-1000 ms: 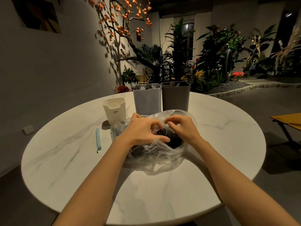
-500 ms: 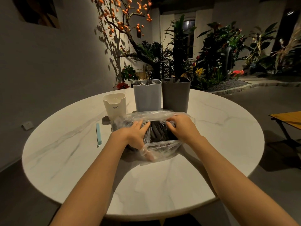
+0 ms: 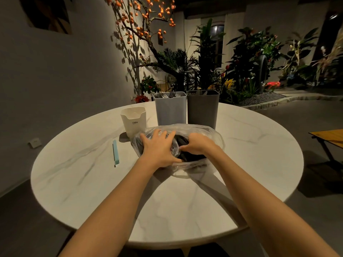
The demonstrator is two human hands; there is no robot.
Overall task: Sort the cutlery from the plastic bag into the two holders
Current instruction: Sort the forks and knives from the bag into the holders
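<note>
Left hand lies with spread fingers flat on plastic bag, seemingly pinning it on table before two holders; right hand reaches among dark cutlery, fingers hidden.

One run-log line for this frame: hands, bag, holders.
left hand: flat on plastic bag | right hand: fingers in bag mouth, grip unclear | light holder, dark holder: upright behind bag, cutlery inside

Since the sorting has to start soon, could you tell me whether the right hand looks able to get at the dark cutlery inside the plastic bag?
Probably yes: the right hand sits at the plastic bag opening, touching the dark cutlery, while the left hand presses the bag flat.
</note>
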